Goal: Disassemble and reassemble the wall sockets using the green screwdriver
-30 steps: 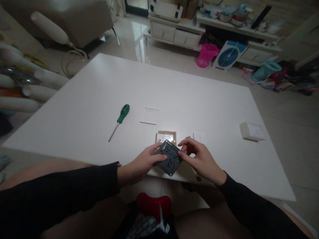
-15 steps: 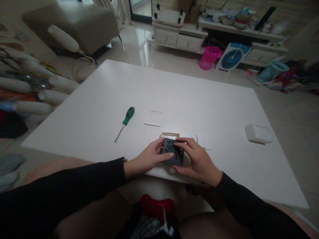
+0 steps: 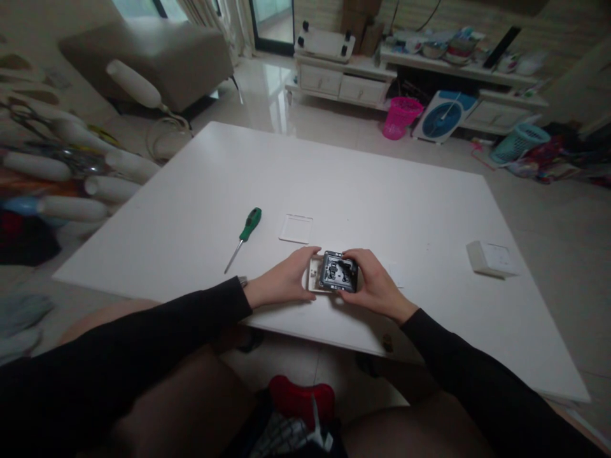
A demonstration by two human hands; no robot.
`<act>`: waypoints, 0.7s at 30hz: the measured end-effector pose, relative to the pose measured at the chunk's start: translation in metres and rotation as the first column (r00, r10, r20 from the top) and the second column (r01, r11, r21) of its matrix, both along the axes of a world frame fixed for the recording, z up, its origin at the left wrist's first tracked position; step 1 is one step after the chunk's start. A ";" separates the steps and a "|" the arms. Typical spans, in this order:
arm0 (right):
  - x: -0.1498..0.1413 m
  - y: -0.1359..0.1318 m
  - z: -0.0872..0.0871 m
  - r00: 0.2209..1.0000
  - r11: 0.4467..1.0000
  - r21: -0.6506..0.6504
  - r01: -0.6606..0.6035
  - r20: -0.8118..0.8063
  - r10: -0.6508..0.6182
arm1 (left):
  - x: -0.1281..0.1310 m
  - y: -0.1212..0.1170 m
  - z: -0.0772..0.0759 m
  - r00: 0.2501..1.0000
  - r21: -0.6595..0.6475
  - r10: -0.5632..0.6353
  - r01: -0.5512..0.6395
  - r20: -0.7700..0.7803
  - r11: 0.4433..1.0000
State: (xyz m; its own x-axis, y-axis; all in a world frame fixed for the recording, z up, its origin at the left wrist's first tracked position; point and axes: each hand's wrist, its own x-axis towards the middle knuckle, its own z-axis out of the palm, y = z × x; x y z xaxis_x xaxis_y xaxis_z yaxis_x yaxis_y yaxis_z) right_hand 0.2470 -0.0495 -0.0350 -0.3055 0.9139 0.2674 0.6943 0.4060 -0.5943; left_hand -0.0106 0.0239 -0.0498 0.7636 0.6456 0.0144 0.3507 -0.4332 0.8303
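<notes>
Near the table's front edge, my right hand (image 3: pixel 370 280) grips a dark grey square electrical module (image 3: pixel 340 272) by its right side, thumb below and fingers above. Its upper face shows black relief parts. My left hand (image 3: pixel 289 278) is closed around the left side of a shallow white box-like housing (image 3: pixel 314 275). The module overlaps the housing and hides its right part; whether they are joined I cannot tell. Farther up lies a thin white square frame (image 3: pixel 296 229). Left of it rests a green-handled screwdriver (image 3: pixel 250 224), its shaft pointing toward me.
A small white box (image 3: pixel 491 259) stands at the right of the white table (image 3: pixel 382 191). A pale flat piece (image 3: pixel 395 275) lies just beyond my right hand. Below the front edge is a red stool (image 3: pixel 301 397). A pink basket (image 3: pixel 401 117) and a fan (image 3: pixel 442 116) stand behind.
My left hand has moved from the dark module to the white housing. The module is now in my right hand, slightly farther up and over the housing. The view has shifted slightly.
</notes>
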 end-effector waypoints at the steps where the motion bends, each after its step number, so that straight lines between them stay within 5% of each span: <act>1: -0.001 0.001 0.000 1.000 1.000 -0.016 -0.002 -0.009 0.002 | 0.002 -0.001 -0.001 1.000 0.012 -0.018 0.018 0.013 1.000; 21: -0.006 0.003 -0.010 0.998 0.991 -0.115 -0.062 -0.033 0.059 | 0.009 -0.002 0.001 0.999 0.073 -0.044 0.044 -0.009 0.996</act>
